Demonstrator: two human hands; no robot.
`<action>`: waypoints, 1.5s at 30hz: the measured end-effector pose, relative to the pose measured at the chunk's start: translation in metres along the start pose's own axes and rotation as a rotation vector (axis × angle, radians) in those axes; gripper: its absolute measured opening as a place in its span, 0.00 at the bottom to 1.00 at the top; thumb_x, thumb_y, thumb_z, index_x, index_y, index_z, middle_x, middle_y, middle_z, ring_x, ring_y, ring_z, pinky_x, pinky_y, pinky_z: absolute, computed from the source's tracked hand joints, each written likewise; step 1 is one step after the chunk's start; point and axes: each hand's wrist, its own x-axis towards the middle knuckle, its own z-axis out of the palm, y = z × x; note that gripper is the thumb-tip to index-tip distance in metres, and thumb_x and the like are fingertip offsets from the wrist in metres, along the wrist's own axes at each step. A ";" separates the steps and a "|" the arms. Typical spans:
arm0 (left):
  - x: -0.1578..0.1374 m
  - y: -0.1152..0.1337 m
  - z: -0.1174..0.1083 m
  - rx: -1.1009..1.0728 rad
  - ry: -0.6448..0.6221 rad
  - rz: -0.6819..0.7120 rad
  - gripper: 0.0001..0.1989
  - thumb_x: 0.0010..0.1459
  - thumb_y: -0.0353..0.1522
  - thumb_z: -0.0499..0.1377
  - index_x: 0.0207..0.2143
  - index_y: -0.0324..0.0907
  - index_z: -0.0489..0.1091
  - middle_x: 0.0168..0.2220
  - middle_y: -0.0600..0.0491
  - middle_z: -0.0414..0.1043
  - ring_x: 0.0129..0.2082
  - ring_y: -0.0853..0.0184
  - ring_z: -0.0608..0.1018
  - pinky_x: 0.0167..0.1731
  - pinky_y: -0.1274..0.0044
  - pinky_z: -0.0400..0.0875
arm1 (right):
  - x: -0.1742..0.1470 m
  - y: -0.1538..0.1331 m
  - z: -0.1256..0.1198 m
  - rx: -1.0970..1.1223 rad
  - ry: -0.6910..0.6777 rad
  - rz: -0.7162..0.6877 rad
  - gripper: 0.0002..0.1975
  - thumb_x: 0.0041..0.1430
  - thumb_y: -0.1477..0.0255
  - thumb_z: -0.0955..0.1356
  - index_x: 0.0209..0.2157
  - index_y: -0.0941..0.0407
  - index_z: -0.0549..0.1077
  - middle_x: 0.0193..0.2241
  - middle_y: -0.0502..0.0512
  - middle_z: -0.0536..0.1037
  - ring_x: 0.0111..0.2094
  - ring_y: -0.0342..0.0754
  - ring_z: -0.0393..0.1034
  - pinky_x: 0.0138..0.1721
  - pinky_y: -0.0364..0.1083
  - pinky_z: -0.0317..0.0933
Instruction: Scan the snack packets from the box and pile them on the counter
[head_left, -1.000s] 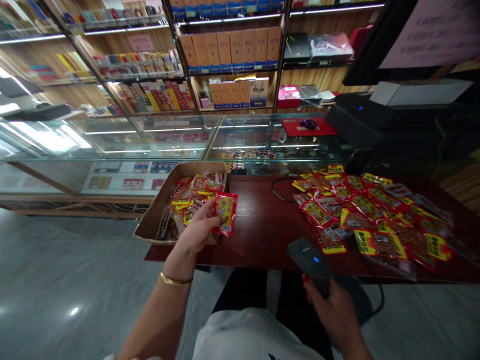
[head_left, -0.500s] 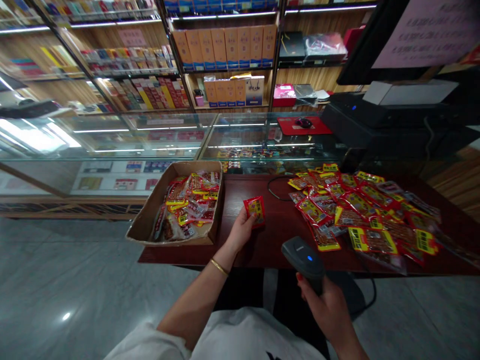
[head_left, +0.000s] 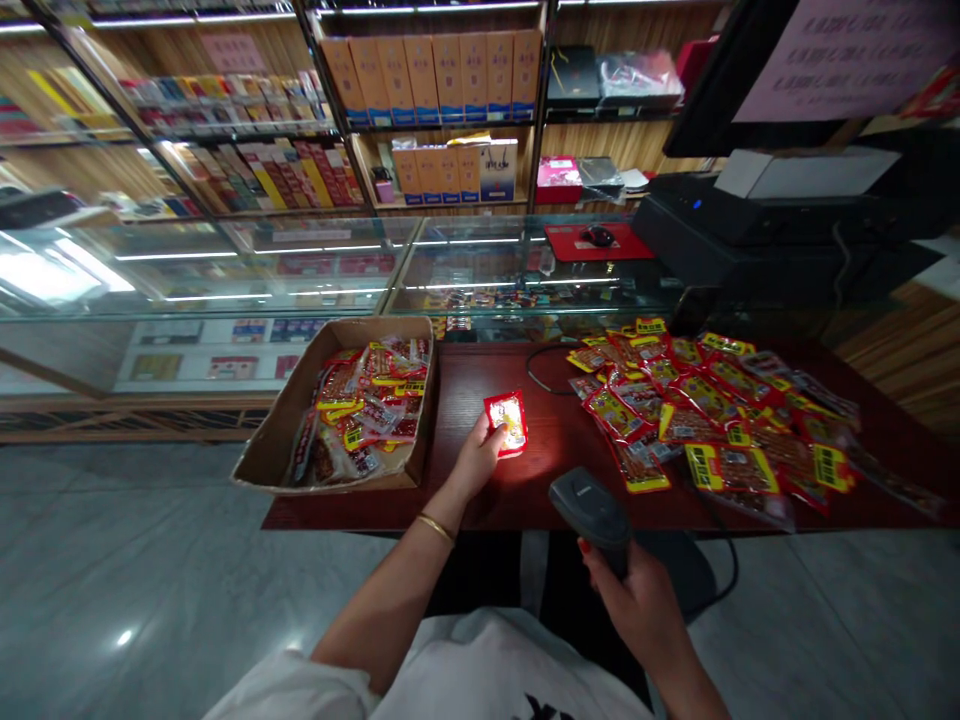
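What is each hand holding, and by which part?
Left hand: a small red packet, by its left side. Right hand: the scanner, by its handle.

1. Bare worktop [head_left: 466,372] lies between the cardboard box [head_left: 279,446] and the packet pile [head_left: 697,405]; the left hand [head_left: 478,456] with its packet [head_left: 513,412] fills the middle.
2. Raised box walls obstruct low sideways passage on the left.
3. A cable [head_left: 530,374] curves across the gap's back right.
4. The scanner [head_left: 589,503] in the right hand [head_left: 641,603] crowds the front edge.

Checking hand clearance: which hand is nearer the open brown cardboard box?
Left. The left hand is right of the box, across a small gap; the right hand is farther right.
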 end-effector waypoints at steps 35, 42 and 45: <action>0.072 0.036 0.268 0.904 -0.724 0.626 0.16 0.59 0.31 0.62 0.50 0.45 0.79 0.45 0.46 0.82 0.44 0.56 0.81 0.51 0.69 0.71 | -0.007 0.003 -0.037 0.125 0.137 0.131 0.15 0.62 0.64 0.68 0.44 0.58 0.80 0.36 0.58 0.86 0.38 0.57 0.81 0.43 0.50 0.72; 0.110 0.037 0.264 0.826 -0.534 0.478 0.19 0.61 0.25 0.56 0.54 0.37 0.77 0.47 0.44 0.81 0.44 0.61 0.82 0.50 0.71 0.74 | -0.006 0.003 -0.037 0.139 0.097 0.142 0.16 0.62 0.64 0.67 0.46 0.57 0.80 0.41 0.59 0.86 0.43 0.59 0.81 0.46 0.51 0.71; 0.107 0.041 0.245 0.988 -0.562 0.464 0.21 0.61 0.26 0.56 0.56 0.38 0.75 0.52 0.44 0.80 0.50 0.59 0.81 0.56 0.69 0.71 | -0.004 -0.001 -0.035 0.133 0.099 0.111 0.15 0.61 0.65 0.68 0.46 0.57 0.80 0.39 0.59 0.86 0.42 0.58 0.81 0.45 0.49 0.71</action>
